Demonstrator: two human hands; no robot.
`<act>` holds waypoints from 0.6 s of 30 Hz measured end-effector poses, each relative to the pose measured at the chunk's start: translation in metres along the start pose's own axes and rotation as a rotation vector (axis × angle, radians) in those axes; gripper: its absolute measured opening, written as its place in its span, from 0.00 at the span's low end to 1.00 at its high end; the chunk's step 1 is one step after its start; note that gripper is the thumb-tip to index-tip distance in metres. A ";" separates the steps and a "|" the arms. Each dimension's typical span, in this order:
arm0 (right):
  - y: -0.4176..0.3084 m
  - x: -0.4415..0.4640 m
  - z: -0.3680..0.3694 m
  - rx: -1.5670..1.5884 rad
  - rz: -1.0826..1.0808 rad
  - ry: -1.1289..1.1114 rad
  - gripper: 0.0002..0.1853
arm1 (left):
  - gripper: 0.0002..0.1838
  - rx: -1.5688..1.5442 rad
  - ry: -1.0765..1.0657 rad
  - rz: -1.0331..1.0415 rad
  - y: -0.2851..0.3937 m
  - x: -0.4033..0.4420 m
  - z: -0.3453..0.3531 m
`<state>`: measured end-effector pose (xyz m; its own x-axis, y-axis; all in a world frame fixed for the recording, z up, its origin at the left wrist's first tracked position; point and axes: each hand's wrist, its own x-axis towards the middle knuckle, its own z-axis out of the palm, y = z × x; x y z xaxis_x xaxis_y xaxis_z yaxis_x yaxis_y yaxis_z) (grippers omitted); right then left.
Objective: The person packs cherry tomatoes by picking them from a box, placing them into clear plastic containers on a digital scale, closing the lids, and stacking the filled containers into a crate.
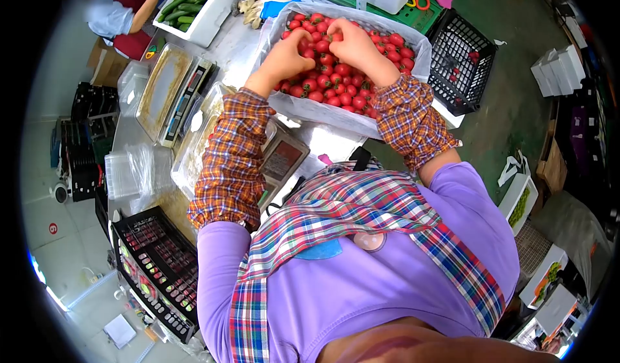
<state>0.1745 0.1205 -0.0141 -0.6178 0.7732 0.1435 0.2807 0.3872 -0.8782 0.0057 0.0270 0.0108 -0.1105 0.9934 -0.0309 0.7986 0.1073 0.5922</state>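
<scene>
A large white box (323,115) lined with clear plastic is filled with red cherry tomatoes (340,80), several with green stems. Both my hands reach into it over the upper part of the pile. My left hand (285,57) is curled, its thumb and fingers closing around a cherry tomato near the box's left side. Just to its right, my right hand (355,45) bends its fingers and thumb around another cherry tomato. The fingertips of both hands are partly hidden among the fruit. Checked sleeve covers reach down to both wrists.
A black crate (463,62) stands right of the box. Cucumbers fill a white foam box (218,14) at upper left, near another person's arm (147,6). A scale (165,95), clear plastic containers (126,174) and a black tray of packed punnets (158,266) lie on the left.
</scene>
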 end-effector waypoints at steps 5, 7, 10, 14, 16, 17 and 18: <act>-0.016 -0.001 -0.009 0.864 0.212 -0.048 0.10 | 0.21 -1.364 -0.140 -0.165 -0.002 -0.015 -0.027; -0.011 0.004 -0.009 0.662 0.208 -0.124 0.09 | 0.18 -1.603 -0.223 -0.161 0.006 -0.026 -0.040; -0.005 0.005 0.009 0.053 -0.002 0.008 0.12 | 0.13 -1.468 -0.246 -0.384 0.001 -0.027 -0.038; 0.003 -0.007 0.030 -0.478 -0.229 0.043 0.15 | 0.05 -0.781 -0.053 -0.410 0.009 -0.027 -0.036; -0.001 -0.010 0.029 -0.545 -0.215 0.011 0.15 | 0.03 -0.497 -0.037 -0.327 -0.002 -0.022 -0.035; 0.000 -0.010 0.028 -0.563 -0.204 0.014 0.14 | 0.05 -0.264 -0.053 -0.278 -0.006 -0.021 -0.034; 0.001 -0.009 0.027 -0.579 -0.193 0.016 0.14 | 0.06 -0.030 -0.066 -0.227 -0.007 -0.021 -0.033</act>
<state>0.1602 0.1002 -0.0282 -0.6874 0.6676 0.2859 0.5215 0.7277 -0.4455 -0.0170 0.0042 0.0342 -0.2450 0.9447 -0.2182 0.7397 0.3276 0.5878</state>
